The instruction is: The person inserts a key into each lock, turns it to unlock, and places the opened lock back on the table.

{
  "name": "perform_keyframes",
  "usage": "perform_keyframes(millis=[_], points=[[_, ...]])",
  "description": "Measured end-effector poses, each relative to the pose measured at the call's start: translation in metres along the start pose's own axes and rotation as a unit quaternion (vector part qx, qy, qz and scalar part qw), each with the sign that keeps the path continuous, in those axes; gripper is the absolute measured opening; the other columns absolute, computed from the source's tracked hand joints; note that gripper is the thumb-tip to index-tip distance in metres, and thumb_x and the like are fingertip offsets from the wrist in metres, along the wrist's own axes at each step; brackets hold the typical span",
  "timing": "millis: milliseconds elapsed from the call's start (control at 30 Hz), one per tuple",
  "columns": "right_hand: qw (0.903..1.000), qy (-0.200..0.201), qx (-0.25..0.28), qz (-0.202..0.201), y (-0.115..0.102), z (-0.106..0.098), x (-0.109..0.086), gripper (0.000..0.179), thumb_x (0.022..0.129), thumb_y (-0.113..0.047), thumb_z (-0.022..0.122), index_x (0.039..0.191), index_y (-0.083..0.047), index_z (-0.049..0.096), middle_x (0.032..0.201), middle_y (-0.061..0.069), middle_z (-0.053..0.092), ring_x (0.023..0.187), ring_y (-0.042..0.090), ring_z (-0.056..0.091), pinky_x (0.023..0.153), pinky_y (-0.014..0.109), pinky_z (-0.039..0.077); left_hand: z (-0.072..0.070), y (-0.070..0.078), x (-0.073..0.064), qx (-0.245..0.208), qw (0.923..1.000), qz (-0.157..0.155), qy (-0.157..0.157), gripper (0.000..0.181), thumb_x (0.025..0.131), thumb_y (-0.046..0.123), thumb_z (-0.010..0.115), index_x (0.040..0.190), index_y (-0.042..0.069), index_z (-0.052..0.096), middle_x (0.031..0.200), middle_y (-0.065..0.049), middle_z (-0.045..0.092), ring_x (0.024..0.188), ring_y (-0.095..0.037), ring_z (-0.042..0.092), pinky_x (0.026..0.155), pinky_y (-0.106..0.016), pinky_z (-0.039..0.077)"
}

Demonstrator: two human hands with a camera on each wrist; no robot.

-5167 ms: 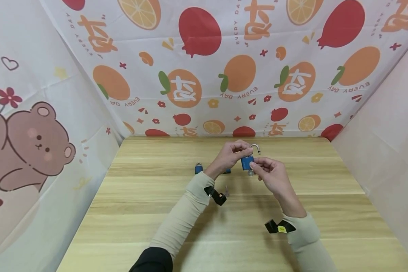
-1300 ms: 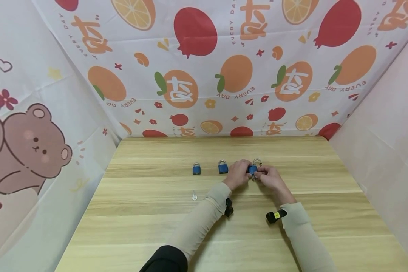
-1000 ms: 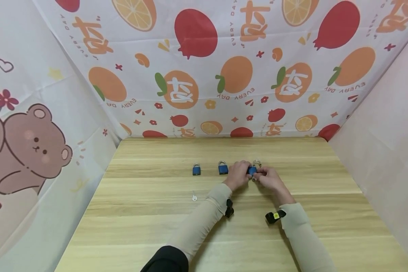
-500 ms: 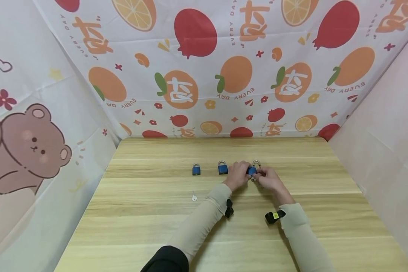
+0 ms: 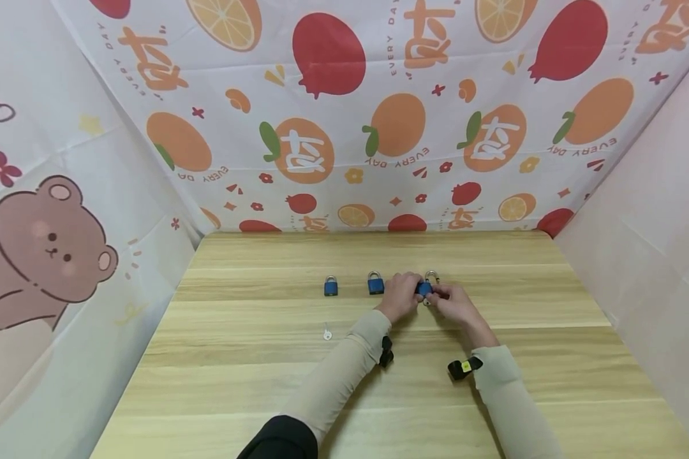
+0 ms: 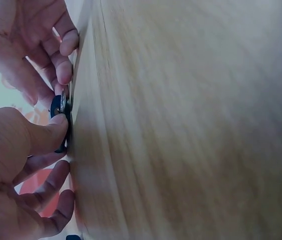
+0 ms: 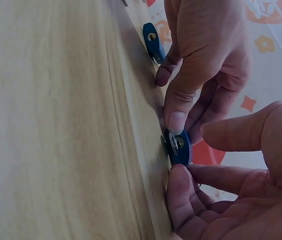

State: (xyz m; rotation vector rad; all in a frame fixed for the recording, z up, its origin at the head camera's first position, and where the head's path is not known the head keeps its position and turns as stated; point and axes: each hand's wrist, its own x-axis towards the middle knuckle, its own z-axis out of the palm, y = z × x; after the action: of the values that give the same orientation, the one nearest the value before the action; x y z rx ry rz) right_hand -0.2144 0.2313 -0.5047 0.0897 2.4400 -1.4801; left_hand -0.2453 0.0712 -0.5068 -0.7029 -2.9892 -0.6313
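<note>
Now lowered to the tabletop (image 5: 252, 366), a blue padlock (image 5: 424, 289) with its shackle (image 5: 432, 272) open sits pinched in a person's left hand (image 5: 400, 296) while the right hand (image 5: 455, 305) touches it, fingers relaxed, thumb apart, the unlocking seemingly done.

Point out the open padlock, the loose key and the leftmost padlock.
Open padlock (image 5: 424, 289): head view, on its blue body.
Loose key (image 5: 328, 335): head view, on its rounded bow.
Leftmost padlock (image 5: 330, 290): head view, on its blue body.
</note>
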Motion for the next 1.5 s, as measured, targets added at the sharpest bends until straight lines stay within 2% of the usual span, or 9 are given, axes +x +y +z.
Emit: perform_keyframes(millis=[333, 633, 1033, 1200, 1333, 1500], points=[[0.9999, -0.009, -0.003, -0.011, 0.0, -0.001, 0.001, 0.043, 0.105, -0.015, 0.052, 0.142, 0.005, 0.053, 0.112, 0.018, 0.062, 0.085, 0.017, 0.053, 0.066, 0.024, 0.045, -0.001, -0.002, 0.0, 0.005, 0.9999, 0.01, 0.012, 0.028, 0.093, 0.021, 0.075, 0.12, 0.015, 0.071, 0.117, -0.003, 0.074, 0.101, -0.024, 0.068, 0.088, -0.039, 0.056], [0.9999, -0.001, -0.002, -0.013, 0.005, 0.003, 0.0, 0.044, 0.105, -0.014, 0.052, 0.144, 0.006, 0.05, 0.108, 0.015, 0.062, 0.081, 0.014, 0.051, 0.062, 0.021, 0.043, -0.001, -0.001, -0.004, -0.003, 0.9999, 0.013, -0.005, 0.031, 0.094, 0.019, 0.074, 0.124, 0.013, 0.07, 0.118, -0.006, 0.073, 0.103, -0.026, 0.068, 0.09, -0.041, 0.056], [0.9995, -0.008, 0.018, 0.026, 0.0, 0.001, 0.0, 0.048, 0.105, -0.018, 0.051, 0.148, 0.004, 0.046, 0.119, 0.018, 0.058, 0.09, 0.018, 0.052, 0.068, 0.023, 0.044, -0.004, -0.002, -0.001, -0.019, 0.9995, 0.017, -0.021, 0.035, 0.094, 0.016, 0.072, 0.128, 0.011, 0.066, 0.118, -0.008, 0.072, 0.103, -0.026, 0.065, 0.088, -0.04, 0.054], [0.9989, -0.011, 0.035, 0.03, -0.004, 0.0, 0.002, 0.05, 0.105, -0.019, 0.051, 0.148, 0.005, 0.044, 0.114, 0.016, 0.058, 0.087, 0.017, 0.053, 0.067, 0.022, 0.045, -0.01, -0.005, 0.001, -0.026, 0.999, 0.02, -0.032, 0.041, 0.096, 0.015, 0.07, 0.136, 0.01, 0.061, 0.125, -0.011, 0.068, 0.11, -0.026, 0.065, 0.094, -0.039, 0.055], [0.999, -0.008, 0.036, 0.025, -0.004, 0.0, 0.004, 0.049, 0.105, -0.018, 0.051, 0.147, 0.006, 0.046, 0.109, 0.013, 0.058, 0.084, 0.017, 0.053, 0.068, 0.023, 0.046, -0.014, -0.008, 0.001, -0.049, 0.9978, 0.027, -0.036, 0.044, 0.096, 0.012, 0.069, 0.139, 0.007, 0.059, 0.129, -0.013, 0.066, 0.115, -0.026, 0.065, 0.098, -0.039, 0.054], [0.9985, -0.006, 0.051, 0.02, -0.003, 0.0, 0.001, 0.049, 0.106, -0.016, 0.05, 0.148, 0.008, 0.043, 0.107, 0.012, 0.056, 0.083, 0.016, 0.051, 0.068, 0.024, 0.046, -0.015, -0.01, -0.003, -0.064, 0.9965, 0.042, -0.034, 0.042, 0.097, 0.011, 0.067, 0.138, 0.006, 0.059, 0.126, -0.012, 0.066, 0.108, -0.022, 0.066, 0.095, -0.034, 0.055]])
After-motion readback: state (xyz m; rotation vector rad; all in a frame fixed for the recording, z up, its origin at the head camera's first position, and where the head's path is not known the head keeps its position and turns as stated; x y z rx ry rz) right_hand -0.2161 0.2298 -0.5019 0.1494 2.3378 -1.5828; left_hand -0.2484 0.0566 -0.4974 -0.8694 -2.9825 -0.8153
